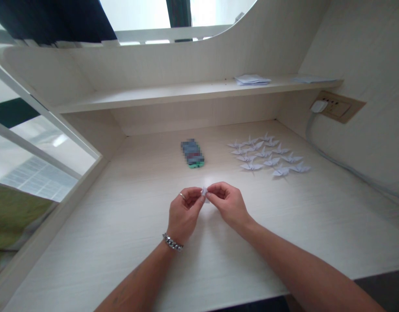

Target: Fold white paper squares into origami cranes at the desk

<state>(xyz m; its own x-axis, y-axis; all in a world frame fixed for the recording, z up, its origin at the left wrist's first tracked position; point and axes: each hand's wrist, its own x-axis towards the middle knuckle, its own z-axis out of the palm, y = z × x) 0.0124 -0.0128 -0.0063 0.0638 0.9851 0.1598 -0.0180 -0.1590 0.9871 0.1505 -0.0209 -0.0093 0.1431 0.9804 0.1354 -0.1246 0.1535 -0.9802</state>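
Note:
Between the fingertips of both hands is a small folded piece of white paper, held just above the desk; my fingers cover much of it. My left hand pinches its left side with thumb and forefinger. On the right, my right hand pinches the other side in the same way. Several white paper cranes stand in loose rows on the desk, beyond my right hand and to its right. A phone with a green edge, its face blurred out, lies beyond my hands.
The pale desk spreads beneath everything. A low shelf runs across the back, carrying a stack of white paper. On the right wall a white plug sits in a socket, its grey cable trailing down the side.

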